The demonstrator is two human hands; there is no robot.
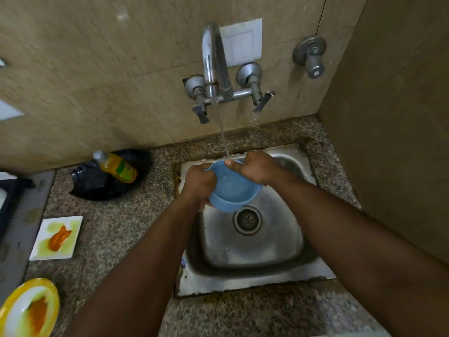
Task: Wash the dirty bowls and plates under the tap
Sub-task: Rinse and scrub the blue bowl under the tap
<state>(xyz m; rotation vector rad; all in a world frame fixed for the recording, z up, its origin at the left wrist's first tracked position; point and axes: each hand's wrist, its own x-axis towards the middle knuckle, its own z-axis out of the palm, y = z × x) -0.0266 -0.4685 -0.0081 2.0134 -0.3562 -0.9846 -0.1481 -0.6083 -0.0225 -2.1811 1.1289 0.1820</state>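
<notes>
A blue bowl (232, 188) is held over the steel sink (252, 271), tilted towards me. My left hand (198, 182) grips its left rim and side. My right hand (255, 167) grips the far right rim, thumb inside the bowl. Water runs from the tap (215, 62) in a thin stream that meets the bowl's far rim by my right thumb. On the counter to the left lie a white square plate (57, 238) smeared orange and yellow, and a yellow-rimmed round plate (29, 310) with an orange smear.
A bottle of yellow liquid (116, 166) lies on a black bag (109, 183) by the wall left of the sink. A stove edge (14, 210) runs along the far left. The drain (247, 220) sits below the bowl. A brown wall (393, 117) closes the right side.
</notes>
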